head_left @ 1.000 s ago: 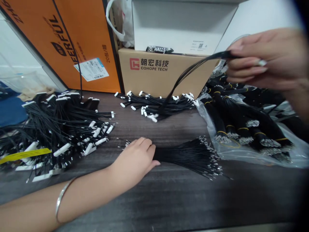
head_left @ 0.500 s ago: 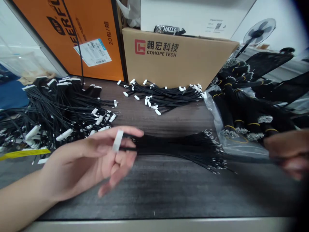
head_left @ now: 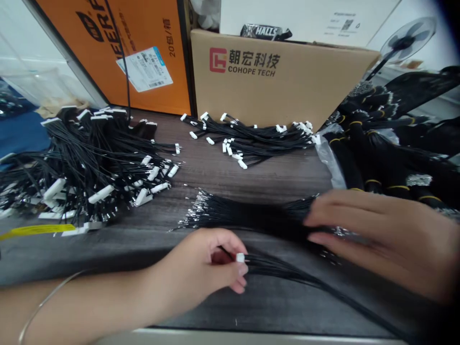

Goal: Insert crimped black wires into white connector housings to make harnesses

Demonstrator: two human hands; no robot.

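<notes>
Near the table's front, my left hand (head_left: 219,263) pinches a small white connector (head_left: 240,258). Black wires (head_left: 298,275) run from beside it toward the lower right. Behind lies a loose bundle of black wires (head_left: 247,213) with bare metal tips, spread on the dark table (head_left: 201,306). My right hand (head_left: 381,235) is blurred over the bundle's right end, its thumb and fingers apart at the wires; whether it grips any is unclear.
Wired white connectors (head_left: 102,193) pile up at the left, beside a yellow strip (head_left: 39,230). More connector wires (head_left: 251,136) lie before a cardboard box (head_left: 280,91). Banded black wire bundles (head_left: 377,158) and plastic bags sit at the right. An orange box (head_left: 154,28) stands behind.
My left hand has moved right and toward the front, and its fingers have closed on the connector. My right hand has come left to the bundle. The view has shifted slightly.
</notes>
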